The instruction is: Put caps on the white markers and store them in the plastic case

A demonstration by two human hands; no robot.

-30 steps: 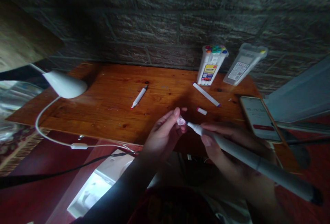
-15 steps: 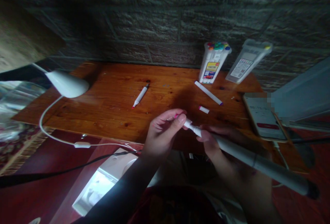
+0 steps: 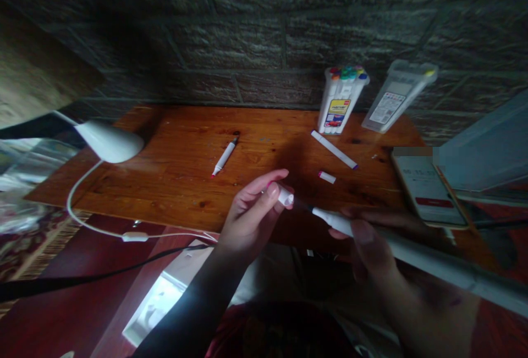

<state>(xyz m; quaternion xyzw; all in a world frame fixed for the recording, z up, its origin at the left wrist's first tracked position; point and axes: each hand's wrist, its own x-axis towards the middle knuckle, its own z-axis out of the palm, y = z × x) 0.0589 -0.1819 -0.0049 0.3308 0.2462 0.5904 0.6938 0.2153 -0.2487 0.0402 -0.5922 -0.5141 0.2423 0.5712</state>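
My left hand (image 3: pixel 256 212) is closed on a short white marker cap (image 3: pixel 285 197) with a pink end, its hollow mouth turned right. In my right hand (image 3: pixel 383 259) is a long white marker (image 3: pixel 338 221), gripped along its barrel. Its dark tip points left at the cap's mouth, with a small gap between them; the rear end runs out of view at the right. Beyond my hands, another loose cap (image 3: pixel 327 177) with a pink end lies on the wooden table, near a closed white marker (image 3: pixel 334 150) with a purple end. An uncapped marker (image 3: pixel 225 157) lies further left.
On the table (image 3: pixel 173 182) stand a clear case full of markers (image 3: pixel 343 99) and a nearly empty clear case (image 3: pixel 388 99). A phone (image 3: pixel 427 187) lies at the right. A white lamp base (image 3: pixel 111 141) with a cord stands left; a brick wall (image 3: pixel 247 44) rises behind.
The marker has come out of the cap. My right hand has drawn it to the right, baring its dark tip, while my left hand has shifted slightly left with the cap.
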